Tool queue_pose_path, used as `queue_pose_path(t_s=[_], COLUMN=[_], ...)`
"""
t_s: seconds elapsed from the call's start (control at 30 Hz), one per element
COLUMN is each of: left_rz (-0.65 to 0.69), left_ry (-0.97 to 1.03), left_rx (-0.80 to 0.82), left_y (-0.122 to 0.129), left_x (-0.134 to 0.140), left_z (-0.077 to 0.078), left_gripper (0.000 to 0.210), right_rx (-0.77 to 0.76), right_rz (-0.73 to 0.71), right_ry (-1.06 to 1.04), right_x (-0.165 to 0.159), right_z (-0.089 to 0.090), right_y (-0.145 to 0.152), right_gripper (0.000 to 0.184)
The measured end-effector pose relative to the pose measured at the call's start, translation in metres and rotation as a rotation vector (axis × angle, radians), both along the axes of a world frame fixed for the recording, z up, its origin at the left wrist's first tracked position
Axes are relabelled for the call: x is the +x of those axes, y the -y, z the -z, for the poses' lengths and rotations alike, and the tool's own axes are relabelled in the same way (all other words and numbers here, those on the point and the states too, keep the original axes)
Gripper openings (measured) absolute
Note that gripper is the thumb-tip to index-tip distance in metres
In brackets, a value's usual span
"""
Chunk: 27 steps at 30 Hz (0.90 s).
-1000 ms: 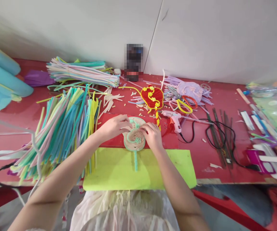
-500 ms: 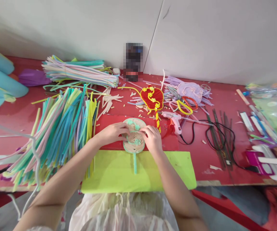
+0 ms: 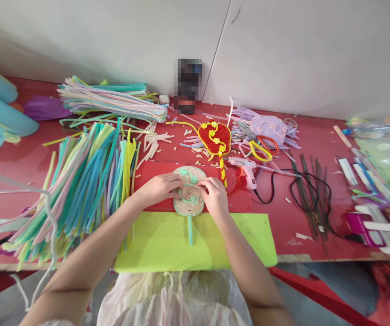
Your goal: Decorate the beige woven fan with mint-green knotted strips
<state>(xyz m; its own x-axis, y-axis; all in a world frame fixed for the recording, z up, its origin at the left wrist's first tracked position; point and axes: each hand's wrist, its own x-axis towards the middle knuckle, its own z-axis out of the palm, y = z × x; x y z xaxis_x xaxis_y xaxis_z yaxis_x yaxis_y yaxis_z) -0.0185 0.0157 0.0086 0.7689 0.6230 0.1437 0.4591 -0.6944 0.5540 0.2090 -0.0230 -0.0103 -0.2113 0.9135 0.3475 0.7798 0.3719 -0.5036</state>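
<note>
A beige pipe-cleaner fan (image 3: 188, 209) with a mint-green rim, green flowers and a green handle lies flat in front of me. Its handle reaches down over a lime-green mat (image 3: 154, 249). At the fan's left edge, my left hand (image 3: 161, 189) has its thumb and fingers closed on the craft. From the right side, my right hand (image 3: 214, 194) pinches at its surface near the upper green flower. Whatever small piece may be between the fingertips is too small to make out.
Bundled pipe cleaners (image 3: 89, 181) lie on the left, with another bundle (image 3: 113, 102) behind. Beyond the hands are a red fan (image 3: 211, 138), scissors (image 3: 261, 147) and a pink glue gun (image 3: 244, 170). A black cord (image 3: 292, 199) curls across dark stems on the right.
Almost nothing differs. Both hands stay at the fan, with only slight finger movement, and the view has shifted very slightly.
</note>
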Motion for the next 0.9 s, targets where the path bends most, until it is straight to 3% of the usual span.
queue_pose_path(t_s=[0.63,0.9], left_rz=[-0.154,-0.179], left_ry=[0.005,0.084], left_rx=[-0.212,-0.166], left_y=[0.0009,0.0014], left_x=[0.0030,0.0056], left_z=[-0.0028,0.0044], left_gripper=[0.025,0.007], right_rx=[-0.006,0.041], right_rz=[0.018,0.020], right_ry=[-0.013,0.051], right_x=[-0.0023,-0.0011], right_z=[-0.0011,-0.0005], right_y=[0.0027,0.0015], right_gripper=[0.011,0.010])
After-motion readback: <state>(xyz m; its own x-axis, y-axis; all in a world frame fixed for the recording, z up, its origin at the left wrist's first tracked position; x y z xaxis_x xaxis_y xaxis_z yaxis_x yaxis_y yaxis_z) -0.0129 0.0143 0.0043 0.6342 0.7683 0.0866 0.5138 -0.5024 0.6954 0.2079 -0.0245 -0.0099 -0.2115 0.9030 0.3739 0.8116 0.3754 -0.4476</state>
